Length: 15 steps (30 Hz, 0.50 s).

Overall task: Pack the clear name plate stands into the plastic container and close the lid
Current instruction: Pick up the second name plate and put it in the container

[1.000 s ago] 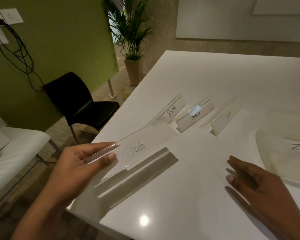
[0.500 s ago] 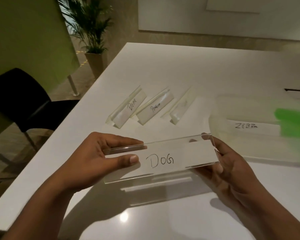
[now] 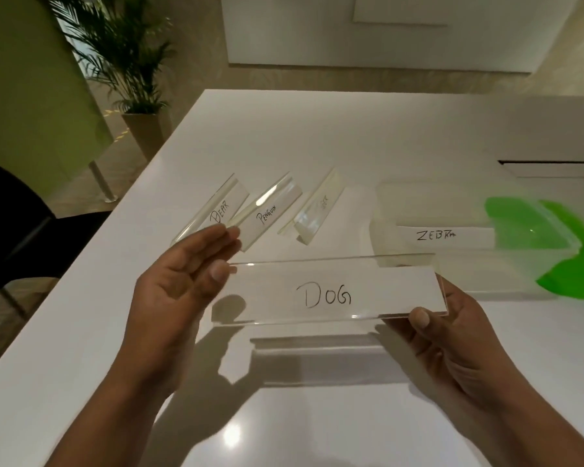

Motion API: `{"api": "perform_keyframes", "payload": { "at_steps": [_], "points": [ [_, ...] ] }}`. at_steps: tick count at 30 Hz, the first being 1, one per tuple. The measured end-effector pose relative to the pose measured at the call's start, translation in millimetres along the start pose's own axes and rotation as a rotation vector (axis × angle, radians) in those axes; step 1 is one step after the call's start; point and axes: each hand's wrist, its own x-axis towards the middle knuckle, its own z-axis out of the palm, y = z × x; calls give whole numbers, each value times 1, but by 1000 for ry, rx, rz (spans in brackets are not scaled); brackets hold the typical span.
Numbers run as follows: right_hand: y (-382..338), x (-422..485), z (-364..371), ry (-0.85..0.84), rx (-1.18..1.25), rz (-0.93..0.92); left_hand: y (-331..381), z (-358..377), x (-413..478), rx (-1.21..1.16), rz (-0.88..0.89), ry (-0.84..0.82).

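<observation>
Up front, white table (image 3: 317, 129); plastic container (image 3: 469, 264) at right. DOG name plate stand (image 3: 334, 291) raised above tabletop, pinched at its right end by right hand (image 3: 452, 335). Left hand (image 3: 179, 284) spread open, thumb (image 3: 216, 273) touching left end.

Both forearms reach forward. The left hand (image 3: 179, 281) is spread, palm turned inward, fingers straight, thumb tip beside the stand (image 3: 331, 293). The right hand (image 3: 452, 335) pinches the stand's right end, thumb in front.
</observation>
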Motion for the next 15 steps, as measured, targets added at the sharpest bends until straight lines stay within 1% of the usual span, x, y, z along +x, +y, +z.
{"api": "perform_keyframes", "payload": {
  "at_steps": [2,4,7,15],
  "points": [
    [-3,1,-1,28,20,-31,-5,4,-4,-64,-52,22],
    [-7,3,-1,39,55,-65,-8,10,-8,-97,-107,-23],
    [-13,8,-1,48,56,-86,-6,23,-11,-141,-138,-85],
    [-19,18,-2,49,66,-115,3,33,-7,-156,-100,-13]
  ]
}}
